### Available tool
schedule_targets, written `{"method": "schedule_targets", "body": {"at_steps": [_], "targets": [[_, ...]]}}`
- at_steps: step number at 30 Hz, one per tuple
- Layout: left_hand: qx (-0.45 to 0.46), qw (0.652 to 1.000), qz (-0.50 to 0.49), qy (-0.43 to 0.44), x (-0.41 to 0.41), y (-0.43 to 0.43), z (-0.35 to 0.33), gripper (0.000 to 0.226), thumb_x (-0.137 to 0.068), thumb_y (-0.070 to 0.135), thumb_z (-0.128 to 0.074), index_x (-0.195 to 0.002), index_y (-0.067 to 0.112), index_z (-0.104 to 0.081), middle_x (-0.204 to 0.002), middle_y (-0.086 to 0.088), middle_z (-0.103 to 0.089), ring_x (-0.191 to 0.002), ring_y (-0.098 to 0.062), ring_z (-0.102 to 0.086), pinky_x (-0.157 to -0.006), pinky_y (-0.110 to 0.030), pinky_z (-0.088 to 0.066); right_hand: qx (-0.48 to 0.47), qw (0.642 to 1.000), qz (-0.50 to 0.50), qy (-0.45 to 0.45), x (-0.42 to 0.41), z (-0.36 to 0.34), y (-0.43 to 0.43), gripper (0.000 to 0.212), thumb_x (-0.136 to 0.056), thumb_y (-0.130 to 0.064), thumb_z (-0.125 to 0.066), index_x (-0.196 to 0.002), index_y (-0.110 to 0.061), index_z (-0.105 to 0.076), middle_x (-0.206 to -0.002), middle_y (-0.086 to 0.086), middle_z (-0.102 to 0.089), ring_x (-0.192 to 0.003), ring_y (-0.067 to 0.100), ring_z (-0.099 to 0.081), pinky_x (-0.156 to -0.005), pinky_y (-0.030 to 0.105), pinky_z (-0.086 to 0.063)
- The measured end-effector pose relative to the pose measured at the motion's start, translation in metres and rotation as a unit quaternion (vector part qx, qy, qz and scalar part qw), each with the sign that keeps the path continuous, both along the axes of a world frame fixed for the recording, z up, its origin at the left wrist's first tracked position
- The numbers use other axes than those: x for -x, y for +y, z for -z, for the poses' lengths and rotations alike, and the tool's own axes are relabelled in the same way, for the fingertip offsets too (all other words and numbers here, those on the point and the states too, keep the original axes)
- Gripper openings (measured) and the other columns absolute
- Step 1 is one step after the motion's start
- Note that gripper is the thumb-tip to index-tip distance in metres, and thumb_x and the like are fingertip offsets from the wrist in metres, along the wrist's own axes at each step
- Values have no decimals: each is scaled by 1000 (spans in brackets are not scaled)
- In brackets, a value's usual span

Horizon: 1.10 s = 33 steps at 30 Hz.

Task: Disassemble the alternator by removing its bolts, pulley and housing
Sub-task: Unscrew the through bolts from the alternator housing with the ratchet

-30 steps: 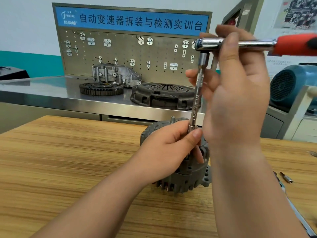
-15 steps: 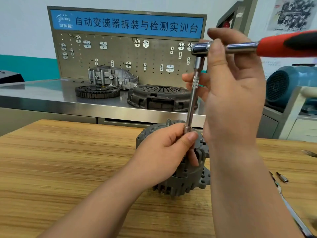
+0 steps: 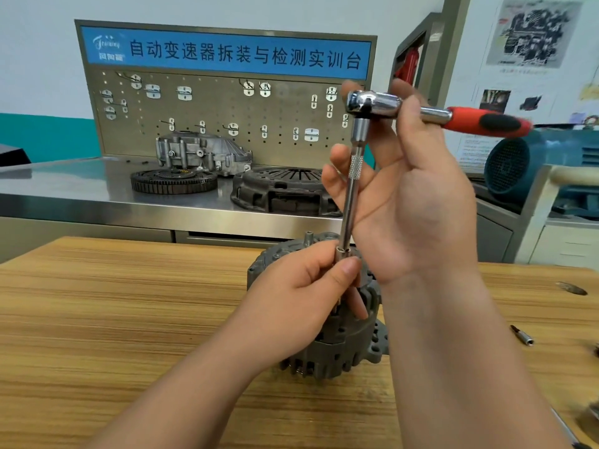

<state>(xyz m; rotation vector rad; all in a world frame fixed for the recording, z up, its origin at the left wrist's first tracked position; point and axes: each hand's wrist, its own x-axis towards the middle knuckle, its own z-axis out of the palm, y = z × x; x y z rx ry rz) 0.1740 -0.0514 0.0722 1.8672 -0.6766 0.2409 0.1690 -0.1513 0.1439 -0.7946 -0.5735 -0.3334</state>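
Note:
A dark grey alternator [image 3: 340,351] stands on the wooden table [image 3: 129,319]. A chrome ratchet [image 3: 372,103] with a red and black handle carries a long extension bar [image 3: 351,196] that reaches down to the alternator's top. My left hand [image 3: 301,306] pinches the lower end of the bar against the housing and hides the bolt and socket. My right hand [image 3: 411,196] is wrapped around the ratchet's neck just behind its head, fingers beside the bar.
A loose bit [image 3: 522,335] lies on the table to the right, with other tool parts at the right edge. Behind, a steel bench [image 3: 81,192] holds a clutch cover [image 3: 282,189], a ring gear [image 3: 173,181] and a housing casting [image 3: 201,152] before a pegboard. A blue motor [image 3: 518,166] is right.
The ratchet handle has swung, its red grip now pointing down to the right and farther away. My right hand's fingers have loosened around the head. The left hand stays on the bar's lower end.

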Motion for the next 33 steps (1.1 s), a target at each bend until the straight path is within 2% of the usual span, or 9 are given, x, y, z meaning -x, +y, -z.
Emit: {"method": "schedule_targets", "body": {"at_steps": [3, 7, 12, 16, 19, 21, 25, 29, 33], "targets": [[-7, 1000, -10, 9, -1, 0, 0, 27, -99, 35, -48, -93, 14, -65, -72, 17, -70, -76, -29, -60, -74, -47, -50, 64, 989, 115, -65, 1, 4, 4, 15, -103, -20, -42, -107, -27, -55, -111, 6, -59, -60, 17, -64, -57, 28, -53], [-8, 1000, -9, 26, 0, -1, -1, 26, -98, 34, -48, -100, 16, -67, -86, 11, -74, -88, -34, -64, -80, -56, -52, 150, 942, 260, -152, 2, 6, 9, 15, -100, -13, -47, -102, -24, -57, -111, 10, -60, -67, 20, -64, -57, 27, -52], [17, 1000, 8, 20, -1, 0, 1, 38, -87, 46, -45, -96, 17, -67, -80, 10, -72, -82, -33, -62, -78, -57, -51, 124, 965, 201, -111, 4, 6, 9, 16, -103, -18, -41, -103, -22, -56, -107, 1, -61, -64, 18, -65, -52, 26, -51], [14, 1000, 18, -7, -2, 1, 2, 33, -87, 54, -43, -89, 28, -62, -72, 20, -66, -71, -14, -56, -76, -50, -49, 63, 994, 79, -44, 3, 2, 7, 21, -104, -26, -36, -107, -19, -56, -129, 13, -58, -57, 16, -64, -48, 25, -47], [20, 999, 32, -22, -3, 2, 2, 37, -83, 58, -39, -93, 30, -61, -80, 20, -69, -83, -20, -61, -83, -52, -50, 39, 999, 21, -23, 2, 1, 4, 23, -103, -29, -34, -105, -19, -55, -116, 6, -66, -55, 16, -62, -49, 23, -45], [22, 999, 31, -22, -4, 2, 3, 28, -86, 54, -44, -90, 34, -62, -77, 19, -68, -82, -24, -60, -81, -53, -50, 35, 999, 7, -24, 2, 1, 3, 22, -103, -29, -35, -105, -20, -55, -111, 4, -67, -54, 16, -61, -49, 23, -45], [12, 1000, 12, 2, -3, 1, 2, 24, -86, 48, -44, -93, 36, -63, -79, 15, -72, -83, -25, -63, -80, -53, -52, 61, 992, 89, -68, 5, 4, 7, 16, -102, -22, -40, -108, -22, -55, -121, 14, -59, -58, 16, -64, -48, 24, -47], [18, 1000, 11, 22, -2, 0, 1, 20, -91, 42, -45, -95, 38, -65, -86, 11, -74, -88, -37, -63, -81, -59, -51, 123, 957, 222, -141, 6, 7, 13, 14, -100, -14, -46, -103, -23, -58, -103, -1, -61, -67, 17, -67, -51, 23, -50], [14, 1000, 10, 19, -4, 0, 3, 23, -90, 44, -45, -95, 34, -64, -86, 11, -74, -87, -32, -64, -80, -59, -51, 124, 957, 222, -140, 7, 6, 13, 14, -100, -16, -45, -103, -21, -58, -106, 1, -62, -70, 19, -69, -51, 24, -50]]}}
